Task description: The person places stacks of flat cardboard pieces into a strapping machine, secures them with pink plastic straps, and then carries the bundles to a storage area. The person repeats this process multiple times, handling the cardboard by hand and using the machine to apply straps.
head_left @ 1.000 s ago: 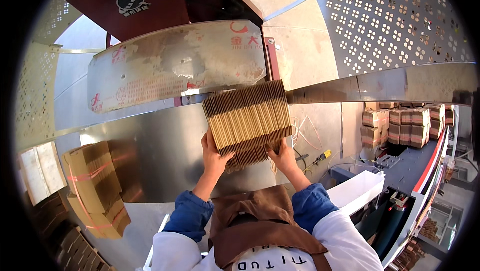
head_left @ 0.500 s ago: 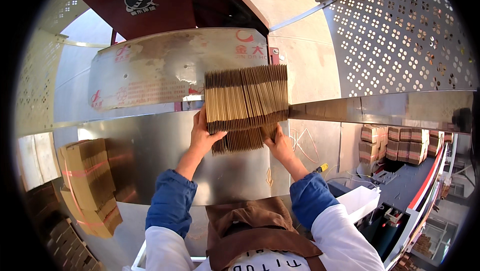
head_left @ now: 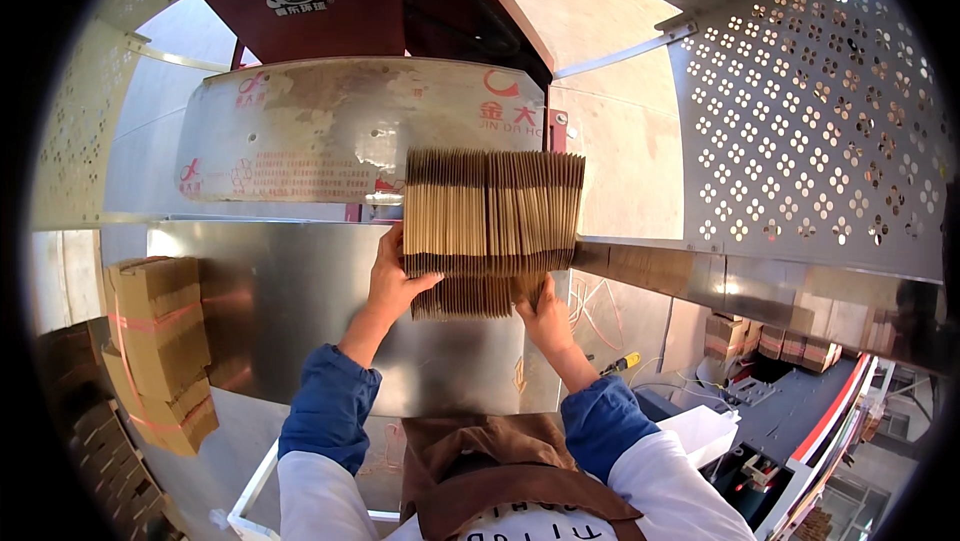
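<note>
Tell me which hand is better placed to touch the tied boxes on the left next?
Probably the left hand: the strapped cardboard there is nearer to it than to the right hand. Both hands are holding the cardboard stack, though.

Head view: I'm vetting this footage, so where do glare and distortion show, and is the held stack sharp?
Head view: bright reflections on the silver metal sheet; head view: fisheye curvature bows that sheet's lower edge, and the corners go black; head view: the cardboard stack shows fairly crisp folds.
</note>
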